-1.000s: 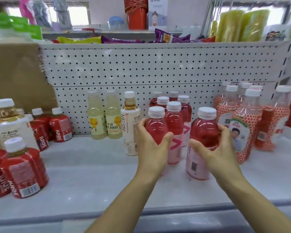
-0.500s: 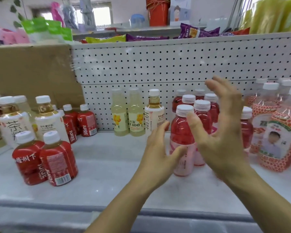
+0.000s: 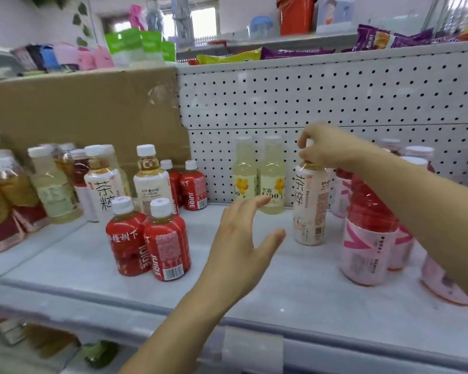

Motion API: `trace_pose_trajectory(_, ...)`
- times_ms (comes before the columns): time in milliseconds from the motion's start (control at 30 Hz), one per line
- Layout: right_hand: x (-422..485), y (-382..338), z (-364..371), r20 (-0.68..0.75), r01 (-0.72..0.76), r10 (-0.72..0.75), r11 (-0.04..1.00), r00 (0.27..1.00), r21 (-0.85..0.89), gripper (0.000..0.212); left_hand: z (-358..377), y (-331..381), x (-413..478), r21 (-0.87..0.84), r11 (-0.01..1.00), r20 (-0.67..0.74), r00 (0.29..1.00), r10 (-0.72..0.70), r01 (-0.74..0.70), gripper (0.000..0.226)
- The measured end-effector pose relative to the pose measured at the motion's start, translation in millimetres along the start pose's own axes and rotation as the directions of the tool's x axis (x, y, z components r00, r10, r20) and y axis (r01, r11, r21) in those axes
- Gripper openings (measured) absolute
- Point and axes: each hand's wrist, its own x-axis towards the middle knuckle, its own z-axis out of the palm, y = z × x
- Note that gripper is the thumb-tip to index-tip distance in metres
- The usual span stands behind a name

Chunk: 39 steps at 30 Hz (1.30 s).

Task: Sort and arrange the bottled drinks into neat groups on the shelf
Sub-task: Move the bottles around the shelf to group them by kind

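Shelf (image 3: 281, 282): white, one tier, pegboard (image 3: 322, 98) behind, cardboard (image 3: 79, 112) backing the left part.

Right hand (image 3: 328, 148): reaching in from the right, fingers curled down over the cap and neck of a tea bottle (image 3: 310, 203), gripping it from above; the cap is mostly hidden under the fingers.

Tea bottle: white label, amber liquid at the shoulder; upright, mid-shelf, just right of the yellow bottles (image 3: 258, 174) and just left of the pink bottles (image 3: 366, 238); whether its base rests on the shelf cannot be told.

Left hand (image 3: 243, 238): fingers straight and spread, thumb out to the right, holding nothing; over bare shelf in front of the yellow bottles, touching no bottle.

Yellow bottles: two, side by side, upright against the pegboard.

Pink bottles: red liquid, pink labels; grouped at the right, partly hidden by the right forearm.

Juice bottles (image 3: 149, 241): two, red wrap, white caps, touching, upright at front left; two more (image 3: 189, 186) stand further back.

Other tea bottles (image 3: 127, 182): two, white labels, left of centre, in front of the cardboard.

Wrapped packs (image 3: 8, 201): far left, blurred.

Snack bags (image 3: 295, 52): on the tier above.
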Motion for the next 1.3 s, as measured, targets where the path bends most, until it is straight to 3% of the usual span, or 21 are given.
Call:
trace_pose_trajectory(333,-39,-53,3,-0.023,0.154,-0.153,0.98,0.988,0.123,0.019,-43,-31,-14,0.07,0.995,-0.117,0.99,0.073,-0.065,0.046)
trace_pose_trajectory(467,-55,-77,13,-0.06,0.185,-0.176,0.956,0.983,0.229,0.027,-83,-42,3,0.109,0.988,-0.354,0.925,0.142,-0.11,0.041)
trace_pose_trajectory(567,-57,-87,24,-0.154,0.175,-0.143,0.96,0.978,0.217,0.038,-125,-61,36,0.061,0.996,-0.509,0.861,-0.019,0.058,0.055)
trace_pose_trajectory(633,-56,-89,31,-0.194,0.158,-0.115,0.961,0.974,0.225,0.043,-146,-73,58,-0.019,0.968,-0.429,0.873,-0.233,0.25,0.068)
trace_pose_trajectory(700,-53,-89,36,-0.213,0.135,-0.091,0.97,0.973,0.201,0.045,-156,-83,74,-0.016,0.926,-0.246,0.897,-0.368,0.376,0.066)
trace_pose_trajectory(767,-52,-89,39,-0.22,0.116,-0.076,0.977,0.973,0.178,0.045,-160,-92,87,0.048,0.929,-0.125,0.925,-0.36,0.368,0.044)
trace_pose_trajectory(867,-55,-84,42,-0.204,0.142,-0.095,0.963,0.974,0.228,0.043,-161,-97,102,0.039,0.951,-0.082,0.95,-0.302,0.306,0.027)
trace_pose_trajectory(1067,-67,-73,56,-0.096,0.099,-0.054,0.828,0.994,0.552,0.038,-136,-83,120,0.114,0.965,-0.03,0.972,-0.234,0.236,0.05)
trace_pose_trajectory(1200,-72,-71,68,-0.039,0.071,-0.061,0.696,0.997,0.715,0.015,-119,-78,130,0.065,0.98,0.113,0.975,-0.194,0.188,0.038)
trace_pose_trajectory(1300,-78,-59,77,0.033,0.052,-0.108,0.697,0.994,0.715,0.032,-113,-79,135,-0.044,0.977,0.224,0.955,-0.195,0.21,0.041)
